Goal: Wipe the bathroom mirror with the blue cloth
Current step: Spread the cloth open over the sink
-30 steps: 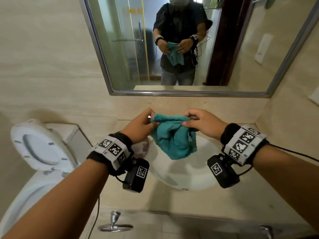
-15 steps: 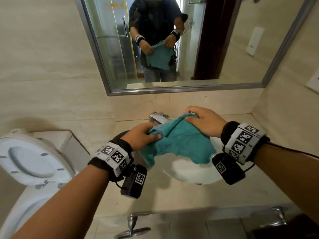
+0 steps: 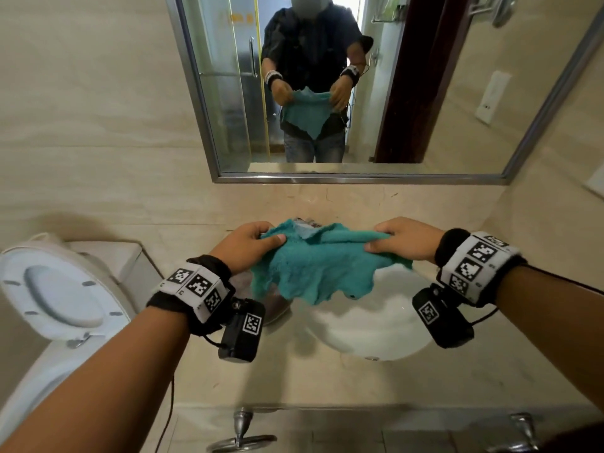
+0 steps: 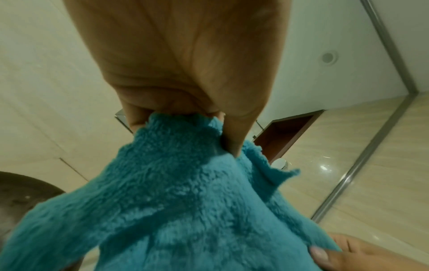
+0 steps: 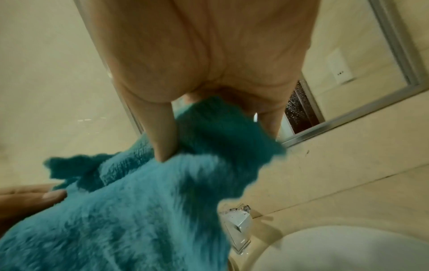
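Note:
The fluffy blue cloth hangs stretched between both hands above the white basin. My left hand pinches its left top edge with thumb and fingers, and my right hand pinches the right top edge. The metal-framed mirror hangs on the wall beyond the counter, well above the hands, and reflects a person holding the cloth. In the left wrist view the cloth bunches under my left hand. In the right wrist view my right hand grips the cloth.
A white toilet with raised lid stands at the left. A chrome tap sits behind the basin, mostly hidden by the cloth in the head view. The beige counter runs in front; cabinet handles show below.
The hands have drawn apart, spreading the bunched cloth wide between them. The view has tilted so more of the mirror shows.

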